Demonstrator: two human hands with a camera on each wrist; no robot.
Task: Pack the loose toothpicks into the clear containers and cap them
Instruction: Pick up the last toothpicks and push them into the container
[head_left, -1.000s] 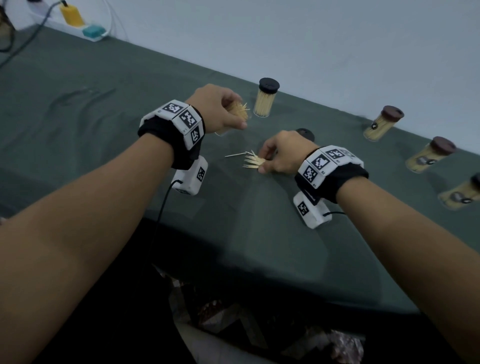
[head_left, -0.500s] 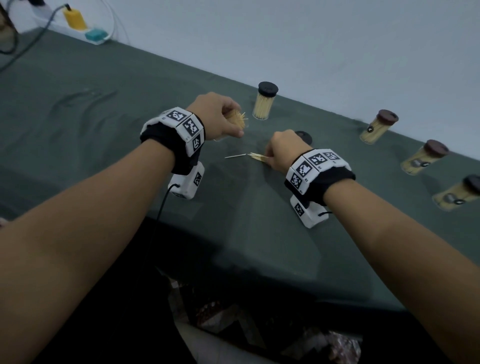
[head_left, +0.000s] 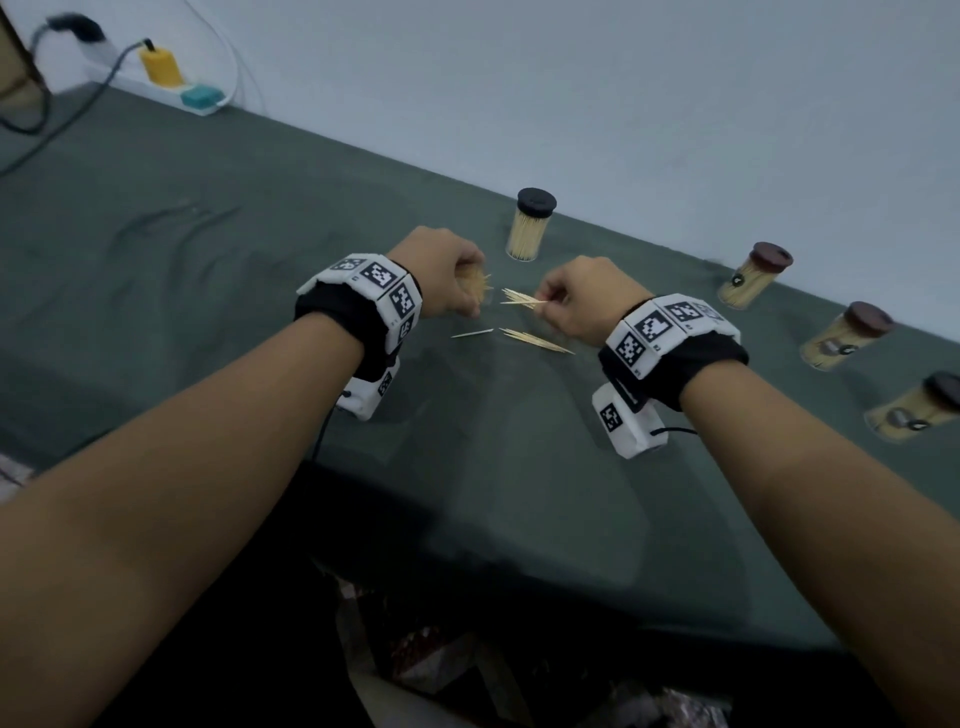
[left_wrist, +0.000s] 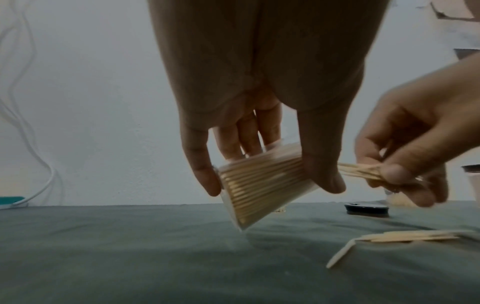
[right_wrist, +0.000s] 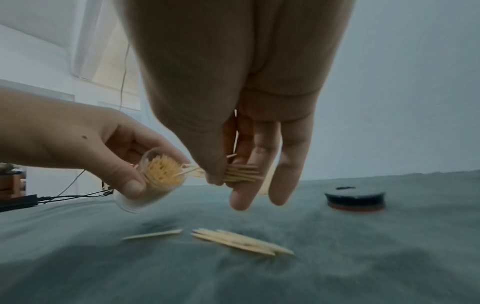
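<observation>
Head view: your right hand (head_left: 582, 301) has lifted off the worktop (head_left: 467, 493) since a second ago, now pinching a thin wooden bundle (head_left: 522, 300) at the open mouth of the clear, nearly full container (left_wrist: 262, 185) your left hand (head_left: 441, 286) grips tilted. Loading continues; pointed loose toothpicks (head_left: 535, 340) lie below your right hand, the dark round cap (right_wrist: 354, 200) beyond it.

Left hand (left_wrist: 259, 131) grips a tilted clear container (left_wrist: 262, 185) of toothpicks.
Right hand (left_wrist: 415, 148) pinches a toothpick bundle (left_wrist: 361, 171) at its mouth; loose toothpicks (left_wrist: 405, 237) and a dark cap (left_wrist: 366, 208) lie on the table (left_wrist: 155, 257).
</observation>
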